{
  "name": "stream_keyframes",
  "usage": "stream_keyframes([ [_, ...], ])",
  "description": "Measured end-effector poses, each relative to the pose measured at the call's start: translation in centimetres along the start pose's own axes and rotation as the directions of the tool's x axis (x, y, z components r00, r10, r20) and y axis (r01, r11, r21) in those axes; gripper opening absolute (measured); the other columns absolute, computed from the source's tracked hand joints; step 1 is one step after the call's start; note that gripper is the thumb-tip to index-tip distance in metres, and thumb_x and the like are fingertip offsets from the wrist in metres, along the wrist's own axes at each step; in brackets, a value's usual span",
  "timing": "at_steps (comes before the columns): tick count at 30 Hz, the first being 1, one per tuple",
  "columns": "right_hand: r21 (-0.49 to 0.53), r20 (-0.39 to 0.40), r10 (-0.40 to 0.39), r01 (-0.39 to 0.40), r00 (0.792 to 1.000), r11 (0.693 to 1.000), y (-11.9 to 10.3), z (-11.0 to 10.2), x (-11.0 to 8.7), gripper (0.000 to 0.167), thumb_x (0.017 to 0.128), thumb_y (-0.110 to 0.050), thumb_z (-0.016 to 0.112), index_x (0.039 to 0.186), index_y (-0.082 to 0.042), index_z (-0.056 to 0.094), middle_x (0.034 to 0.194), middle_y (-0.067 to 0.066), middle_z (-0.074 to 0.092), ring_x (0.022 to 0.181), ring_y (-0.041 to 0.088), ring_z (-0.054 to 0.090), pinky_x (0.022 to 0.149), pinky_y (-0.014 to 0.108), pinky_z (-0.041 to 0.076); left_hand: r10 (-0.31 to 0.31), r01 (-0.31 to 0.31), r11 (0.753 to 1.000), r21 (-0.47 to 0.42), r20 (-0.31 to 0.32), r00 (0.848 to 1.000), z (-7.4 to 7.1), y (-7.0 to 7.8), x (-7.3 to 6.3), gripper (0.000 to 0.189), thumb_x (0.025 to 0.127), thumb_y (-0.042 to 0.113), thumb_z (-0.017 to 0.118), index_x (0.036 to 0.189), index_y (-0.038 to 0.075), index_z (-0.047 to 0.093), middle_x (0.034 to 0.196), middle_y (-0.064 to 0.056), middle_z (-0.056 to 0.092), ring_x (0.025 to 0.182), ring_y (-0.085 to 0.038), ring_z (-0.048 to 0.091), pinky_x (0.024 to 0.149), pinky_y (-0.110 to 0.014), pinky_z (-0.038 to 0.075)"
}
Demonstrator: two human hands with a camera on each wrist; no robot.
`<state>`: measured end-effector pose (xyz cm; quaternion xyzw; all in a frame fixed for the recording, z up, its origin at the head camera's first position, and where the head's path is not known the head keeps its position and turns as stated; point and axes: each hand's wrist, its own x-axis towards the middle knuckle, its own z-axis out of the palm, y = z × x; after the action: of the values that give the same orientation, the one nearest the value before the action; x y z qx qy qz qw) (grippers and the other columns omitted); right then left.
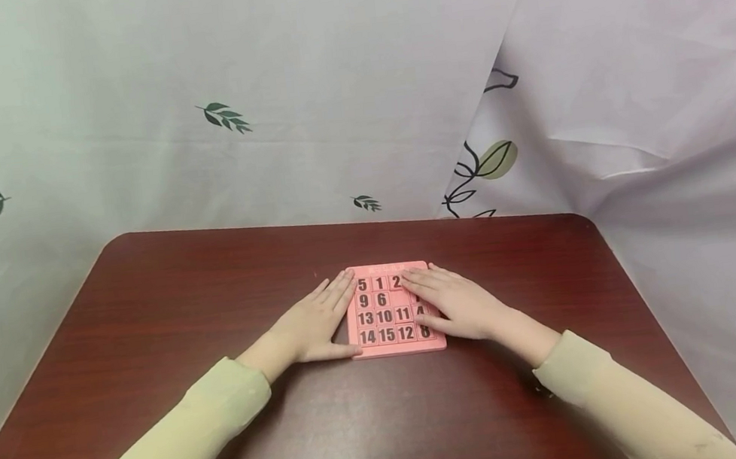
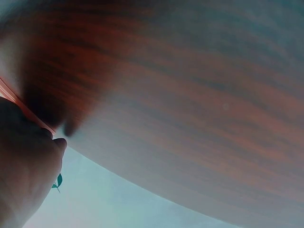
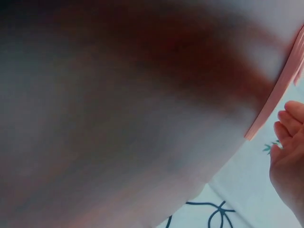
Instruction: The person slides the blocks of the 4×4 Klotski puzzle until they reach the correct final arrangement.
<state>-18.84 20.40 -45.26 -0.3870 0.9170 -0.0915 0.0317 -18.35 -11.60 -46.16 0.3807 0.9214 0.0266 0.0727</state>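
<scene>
- Two hands lie at the sides of one pink number board (image 1: 389,350), which is flat on the dark red table (image 1: 377,425). The board is nearer to the far edge than to the near part, about midway between the far left and far right corners, so probably both arms can reach it equally.
- The left hand (image 1: 316,326) has its fingers straight and relaxed, along the left side of the board. Its fingertips touch near the upper left corner, and its thumb is at the lower left corner. It does not grip; probably such a wide contact stops the board from sliding.
- The right hand (image 1: 468,301) is also extended, with fingers almost straight and thumb apart from them. It covers part of the right column and closes around nothing; how firmly it presses, one cannot tell.
- The right fingertips are beside the tile 2 (image 1: 396,281), just above the vacant square in the second row. This square presumably gives a neighbouring tile its room to slide.
- Numbers face the person, so they read upright. Some of the right column is hidden under the fingers.
- Both sleeves (image 1: 230,393) end above the wrists, and this leaves the hands uncovered.
</scene>
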Motion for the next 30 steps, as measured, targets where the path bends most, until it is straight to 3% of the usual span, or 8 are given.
stream_keyframes([
  [13, -0.032, -0.069, -0.025, 0.023, 0.997, 0.999, 0.6, 0.2, -4.0, 0.069, 0.102, -0.045, 0.068, 0.157, -0.007, 0.052, 0.166, 0.008, 0.049, 0.155, 0.027, 0.046, 0.13, 0.056, 0.034, 0.0, 0.0, 1.0, -0.01, 0.006, 1.0, 0.3, 0.0, 0.0, 0.117, 0.093, 0.074, 0.059, 0.168, -0.005, 0.014, 0.178, -0.022, 0.007, 0.167, -0.036, 0.013, 0.136, -0.049, 0.021],
  [19, -0.048, -0.061, -0.059, 0.057, 0.996, 0.997, 0.4, 0.2, -4.3, 0.067, 0.102, -0.043, 0.068, 0.155, -0.006, 0.054, 0.165, 0.009, 0.05, 0.154, 0.027, 0.047, 0.131, 0.053, 0.034, -0.009, 0.009, 1.0, -0.004, 0.006, 1.0, 0.5, -0.2, -0.1, 0.117, 0.093, 0.074, 0.058, 0.168, -0.004, 0.013, 0.179, -0.021, 0.006, 0.167, -0.034, 0.011, 0.136, -0.048, 0.02],
  [30, -0.043, -0.055, -0.046, 0.044, 0.997, 0.998, 0.4, 0.0, -4.3, 0.067, 0.102, -0.043, 0.068, 0.156, -0.006, 0.054, 0.165, 0.008, 0.05, 0.155, 0.026, 0.046, 0.131, 0.053, 0.034, -0.003, 0.003, 1.0, -0.008, -0.015, 1.0, 0.6, -0.1, 0.1, 0.116, 0.093, 0.074, 0.058, 0.168, -0.004, 0.015, 0.178, -0.021, 0.008, 0.167, -0.034, 0.013, 0.136, -0.047, 0.022],
])
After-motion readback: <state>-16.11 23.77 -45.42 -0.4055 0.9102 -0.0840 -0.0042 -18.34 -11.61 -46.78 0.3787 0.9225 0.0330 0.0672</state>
